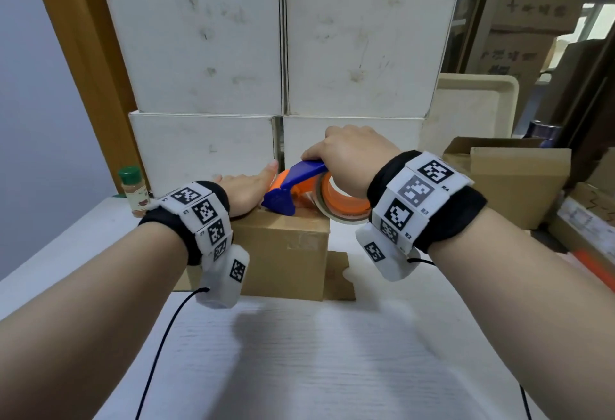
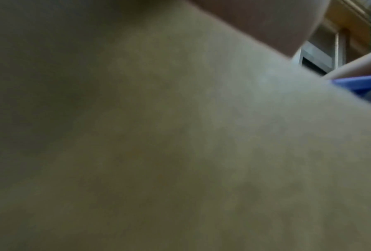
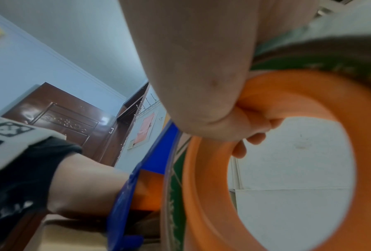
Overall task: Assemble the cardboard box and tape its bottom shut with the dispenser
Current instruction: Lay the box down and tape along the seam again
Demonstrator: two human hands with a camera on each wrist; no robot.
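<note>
A small brown cardboard box [image 1: 283, 253] stands on the white table [image 1: 299, 353], bottom flaps up, and fills the left wrist view [image 2: 158, 135]. My left hand [image 1: 248, 188] lies flat on the box top with straight fingers, pressing it down. My right hand [image 1: 346, 157] grips the blue-and-orange tape dispenser [image 1: 299, 186] by its handle, its blue nose touching the top of the box. The orange tape hub [image 3: 212, 186] fills the right wrist view, with my curled fingers [image 3: 253, 127] inside it. The blue edge of the dispenser [image 2: 360, 84] shows at the right of the left wrist view.
Stacked white boxes [image 1: 279, 53] form a wall right behind the cardboard box. A spice jar [image 1: 134, 191] with a green cap stands at the left. Open cardboard boxes [image 1: 512, 180] and clutter sit at the right. A loose cardboard piece [image 1: 339, 276] lies beside the box.
</note>
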